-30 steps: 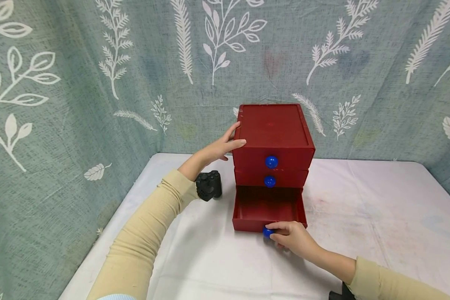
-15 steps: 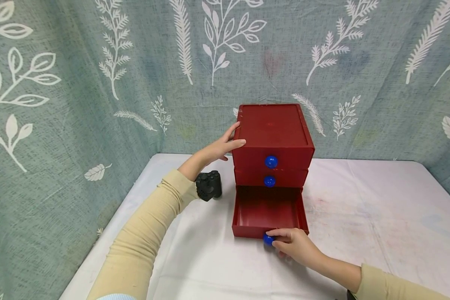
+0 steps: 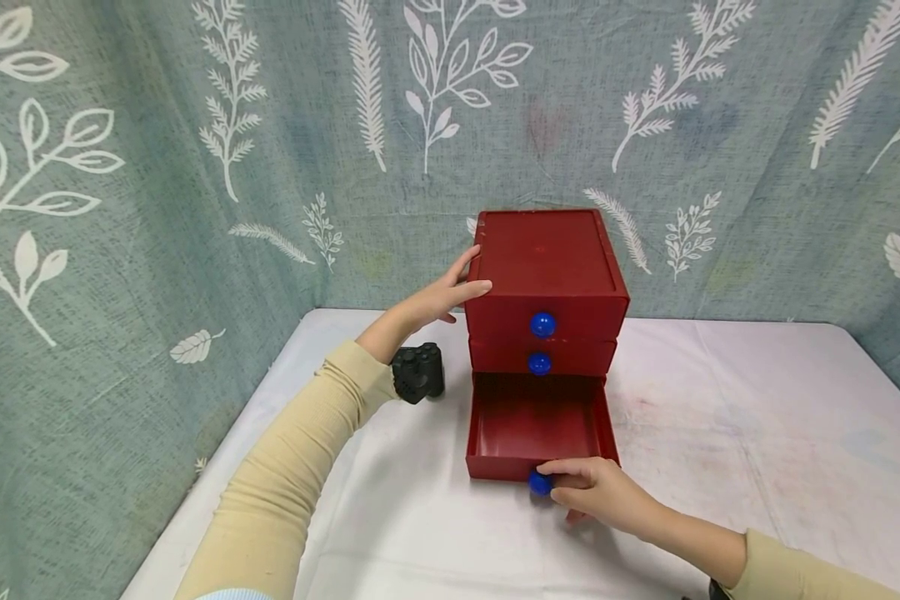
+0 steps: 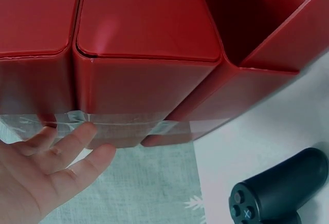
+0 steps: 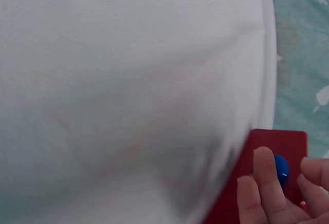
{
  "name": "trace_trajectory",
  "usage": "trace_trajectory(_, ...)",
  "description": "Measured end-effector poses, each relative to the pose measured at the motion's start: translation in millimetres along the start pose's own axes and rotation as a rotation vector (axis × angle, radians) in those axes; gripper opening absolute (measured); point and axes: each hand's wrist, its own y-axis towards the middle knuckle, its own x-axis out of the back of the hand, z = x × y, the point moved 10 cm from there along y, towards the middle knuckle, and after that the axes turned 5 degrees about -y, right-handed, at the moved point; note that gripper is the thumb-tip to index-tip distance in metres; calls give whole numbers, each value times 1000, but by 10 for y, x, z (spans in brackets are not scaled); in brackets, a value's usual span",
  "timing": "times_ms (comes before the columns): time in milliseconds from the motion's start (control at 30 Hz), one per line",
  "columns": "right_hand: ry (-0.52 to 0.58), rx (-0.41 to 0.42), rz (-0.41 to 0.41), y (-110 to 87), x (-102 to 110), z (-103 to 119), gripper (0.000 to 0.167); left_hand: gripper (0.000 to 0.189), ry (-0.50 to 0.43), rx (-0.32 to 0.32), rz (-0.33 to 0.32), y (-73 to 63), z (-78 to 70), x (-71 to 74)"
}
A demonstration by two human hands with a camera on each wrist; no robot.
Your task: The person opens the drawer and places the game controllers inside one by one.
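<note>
A red chest of drawers (image 3: 546, 250) with blue knobs stands on the table. Its bottom drawer (image 3: 532, 425) is pulled out, and nothing lies in the part I see. My right hand (image 3: 607, 496) is at that drawer's blue knob (image 3: 540, 482). The index fingertip overlaps the knob's top edge; in the right wrist view, a gap separates the thumb from the knob (image 5: 280, 170). Against the chest's upper left edge rests my left hand (image 3: 438, 300), fingers spread and thumb on top. The left wrist view shows its fingertips (image 4: 85, 131) near the taped rear edge.
A black game controller (image 3: 417, 372) is beside the chest, partly hidden by the left sleeve. A white cloth (image 3: 720, 417) covers the table. Behind and to the left hangs a green leaf-patterned curtain (image 3: 390, 217).
The bottom drawer has come further out toward me, with my right hand on its knob. Most recently my right hand has loosened and shifted slightly right. My left hand stays put.
</note>
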Motion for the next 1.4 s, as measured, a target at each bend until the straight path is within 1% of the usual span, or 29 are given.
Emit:
trace_trajectory(100, -32, 22, 17, -28, 34, 121, 35, 73, 6, -1, 6, -68, -73, -29)
trace_trajectory(200, -54, 60, 27, -46, 80, 295, 36, 73, 4, 1, 7, -75, -78, -29)
trace_trajectory(233, -53, 74, 26, -49, 102, 362, 37, 73, 2, 0, 7, -57, -58, -22)
trace_trajectory(333, -94, 119, 6, -58, 200, 577, 40, 73, -4, 0, 2, 23, 30, 7)
trace_trajectory(400, -145, 153, -28, -60, 291, 729, 40, 74, -1, -2, -3, 76, 88, 29)
trace_trajectory(467, -215, 172, -66, -55, 399, 875, 39, 72, 7, -5, -11, 119, 133, 52)
trace_trajectory(567, -288, 209, -127, -41, 572, 1088, 38, 72, 18, -15, -19, 127, 138, 61)
trace_trajectory(700, -332, 252, -195, -16, 792, 1346, 37, 72, 25, -21, -24, 128, 145, 63)
trace_trajectory(833, -382, 279, -274, 14, 1006, 1567, 37, 73, 22, -22, -25, 127, 149, 63)
trace_trajectory(933, -449, 294, -335, 37, 1163, 1706, 36, 72, 20, -22, -26, 128, 149, 65)
trace_trajectory(1067, -532, 318, -398, 91, 1355, 1823, 36, 72, 20, -24, -27, 136, 156, 69)
trace_trajectory(1200, -601, 321, -434, 181, 1533, 1833, 38, 72, 18, -28, -26, 138, 157, 65)
trace_trajectory(1333, -668, 320, -423, 278, 1665, 1784, 43, 72, 18, -28, -26, 138, 155, 65)
trace_trajectory(1400, -683, 311, -416, 324, 1730, 1738, 45, 72, 21, -29, -28, 144, 158, 69)
